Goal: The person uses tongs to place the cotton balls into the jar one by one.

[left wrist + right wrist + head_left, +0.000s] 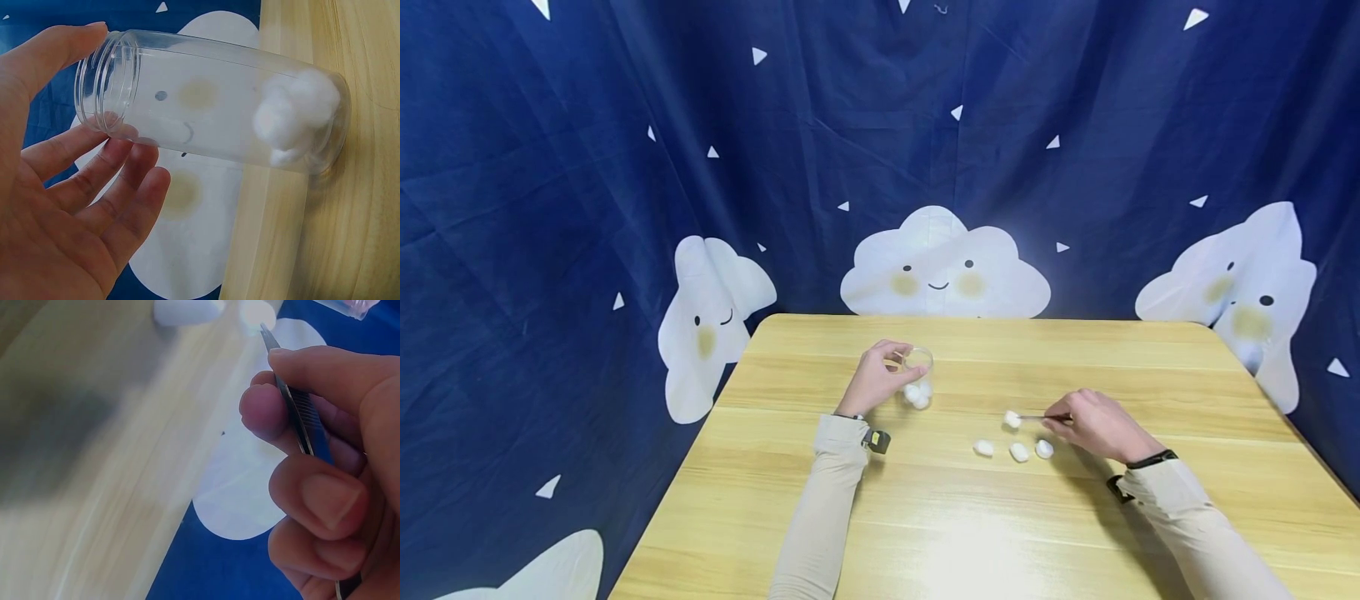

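Observation:
My left hand point(880, 381) holds a clear plastic jar point(194, 94) near its open, threaded mouth, thumb on one side and fingertips on the other. The jar stands on the table, with several white cotton balls point(294, 115) at its bottom. To the right, my right hand point(1097, 427) pinches a pair of metal tweezers point(300, 415) between thumb and fingers. At the tweezer tips is one cotton ball point(1012, 419); whether it is off the table I cannot tell. Three more cotton balls lie near it: one at left point(983, 448), one in the middle point(1018, 452), one at right point(1044, 449).
Both hands work over a light wood-grain table point(940, 500) with rounded far corners. A dark blue curtain point(820, 150) with white clouds and triangles hangs behind and beside it. A dark wrist device point(877, 441) sits on the left wrist.

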`<state>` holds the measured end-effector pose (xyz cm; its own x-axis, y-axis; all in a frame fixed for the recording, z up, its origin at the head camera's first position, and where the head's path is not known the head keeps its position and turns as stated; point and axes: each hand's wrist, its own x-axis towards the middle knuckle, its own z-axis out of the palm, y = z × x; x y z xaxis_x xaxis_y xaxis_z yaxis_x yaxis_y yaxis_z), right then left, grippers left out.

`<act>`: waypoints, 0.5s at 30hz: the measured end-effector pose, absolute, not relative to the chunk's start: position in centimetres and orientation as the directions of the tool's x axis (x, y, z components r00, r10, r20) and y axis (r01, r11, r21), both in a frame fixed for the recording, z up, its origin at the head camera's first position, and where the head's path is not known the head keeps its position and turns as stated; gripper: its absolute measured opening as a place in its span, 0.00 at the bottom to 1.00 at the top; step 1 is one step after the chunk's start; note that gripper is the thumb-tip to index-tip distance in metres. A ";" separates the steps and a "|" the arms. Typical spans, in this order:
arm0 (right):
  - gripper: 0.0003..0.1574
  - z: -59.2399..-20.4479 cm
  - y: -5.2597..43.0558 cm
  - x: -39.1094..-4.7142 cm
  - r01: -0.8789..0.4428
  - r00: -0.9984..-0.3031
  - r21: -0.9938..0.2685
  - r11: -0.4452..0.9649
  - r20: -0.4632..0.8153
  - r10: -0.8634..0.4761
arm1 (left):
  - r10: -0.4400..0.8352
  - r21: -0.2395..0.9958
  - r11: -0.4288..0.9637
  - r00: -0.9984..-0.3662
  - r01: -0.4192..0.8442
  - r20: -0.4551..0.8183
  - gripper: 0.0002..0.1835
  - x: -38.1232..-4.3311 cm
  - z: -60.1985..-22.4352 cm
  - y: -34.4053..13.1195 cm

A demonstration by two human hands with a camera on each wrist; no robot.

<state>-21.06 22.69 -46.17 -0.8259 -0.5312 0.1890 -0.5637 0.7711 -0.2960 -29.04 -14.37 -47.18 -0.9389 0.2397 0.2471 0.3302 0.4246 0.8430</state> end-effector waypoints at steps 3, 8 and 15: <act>0.13 -45.9 22.5 -21.3 -0.578 -0.816 -0.294 0.761 0.205 -0.540 | 0.239 0.843 0.424 -0.938 0.332 0.250 0.30 -29.0 -47.2 -14.4; 0.11 -45.2 22.2 -21.7 -0.590 -0.807 -0.285 0.755 0.215 -0.550 | 0.241 0.839 0.426 -0.936 0.338 0.255 0.31 -29.1 -47.1 -14.4; 0.10 -44.6 22.1 -22.3 -0.581 -0.814 -0.279 0.764 0.192 -0.549 | 0.244 0.844 0.417 -0.936 0.338 0.254 0.31 -29.1 -47.3 -14.4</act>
